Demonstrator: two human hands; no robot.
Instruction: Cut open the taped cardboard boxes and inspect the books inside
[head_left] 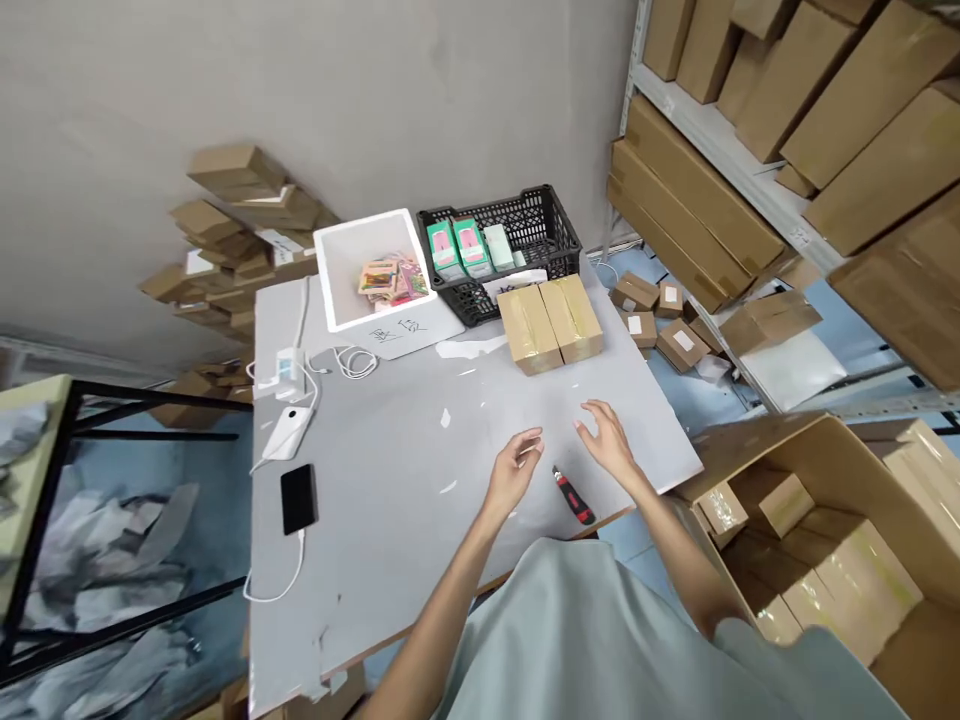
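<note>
My left hand (515, 466) hovers over the grey table with its fingers curved and apart, holding nothing. To its right, my right hand (604, 438) is also free, thumb and fingers spread. A red and black utility knife (574, 496) lies on the table between and just below the two hands, touched by neither. Beyond the hands, two taped brown cardboard boxes (551, 325) stand side by side. Behind them is a black plastic crate (551, 225) holding green-and-pink packages (457, 248). A white foam box (341, 270) to its left contains small colourful packets (394, 280).
On the table's left lie a phone (299, 499) with a cable, a white power bank (289, 432) and a charger (290, 372). A large open carton (817, 440) with boxes inside stands at the right. Shelves (720, 150) of cartons rise behind it; a black-framed rack (67, 440) is at the left.
</note>
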